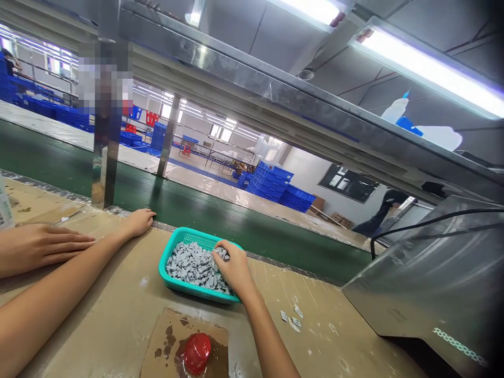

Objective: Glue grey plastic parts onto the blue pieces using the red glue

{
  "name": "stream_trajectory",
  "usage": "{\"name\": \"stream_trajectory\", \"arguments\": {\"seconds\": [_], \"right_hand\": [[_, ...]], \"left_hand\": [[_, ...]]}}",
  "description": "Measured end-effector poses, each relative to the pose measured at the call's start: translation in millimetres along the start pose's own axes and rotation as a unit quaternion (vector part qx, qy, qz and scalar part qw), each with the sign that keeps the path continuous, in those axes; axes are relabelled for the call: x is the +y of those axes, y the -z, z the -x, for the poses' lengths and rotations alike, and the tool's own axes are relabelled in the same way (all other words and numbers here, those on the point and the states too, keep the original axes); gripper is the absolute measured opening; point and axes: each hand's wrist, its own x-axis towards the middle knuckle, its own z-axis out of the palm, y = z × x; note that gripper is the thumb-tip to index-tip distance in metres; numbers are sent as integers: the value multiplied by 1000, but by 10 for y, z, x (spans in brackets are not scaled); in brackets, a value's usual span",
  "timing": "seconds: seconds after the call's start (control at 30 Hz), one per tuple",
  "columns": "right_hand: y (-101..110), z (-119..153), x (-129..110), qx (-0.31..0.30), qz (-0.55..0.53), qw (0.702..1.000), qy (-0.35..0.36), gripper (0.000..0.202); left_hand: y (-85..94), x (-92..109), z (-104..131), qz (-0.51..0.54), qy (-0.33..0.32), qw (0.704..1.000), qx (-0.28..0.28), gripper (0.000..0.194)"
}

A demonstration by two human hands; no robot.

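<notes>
A turquoise plastic basket [167, 275] full of small grey plastic pieces [192, 265] stands on the worktable beside the conveyor. My right hand [235, 265] reaches over its right end, thumb and fingers curled around some pieces at the top of the heap. My left hand [137, 222] rests at the table's far edge, left of the basket. Its fingers are curled, and the palm side is hidden. In front of the basket, a wet red object with a rounded top [197, 353] sits on a stained piece of cardboard [161, 336].
A co-worker's hand [47, 245] lies flat at the left, near my forearm. Beyond the table runs a green conveyor belt [189, 207], with metal posts [104, 168] at its edge. Several loose grey pieces [296, 321] lie right of my arm. A metal housing [433, 278] fills the right.
</notes>
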Motion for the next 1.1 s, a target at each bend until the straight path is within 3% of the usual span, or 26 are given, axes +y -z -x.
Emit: {"name": "stream_trajectory", "arguments": {"seconds": [0.2,0.57,0.63,0.73,0.8,0.93,1.1], "right_hand": [[76,-33,-147,58,-34,998,-3,20],[-16,4,-79,24,-75,997,-8,31],[-40,40,-110,-23,-70,997,-6,39],[-84,82,-150,-187,-39,982,-10,66],[-108,87,-151,-258,-16,966,-8,61],[-138,61,-105,-228,3,974,3,50],[-161,47,-53,-175,34,983,-33,48]], "left_hand": [[0,2,-5,-8,3,1000,-6,50],[-39,-27,-22,-1,-4,1000,-11,51],[-43,-28,-22,1,-5,1000,-10,51],[-43,-26,-19,2,-1,1000,-6,50],[-40,-23,-17,1,3,1000,-2,50],[-29,-18,-15,-2,0,1000,3,49],[-23,-13,-14,0,-5,1000,10,49]]}}
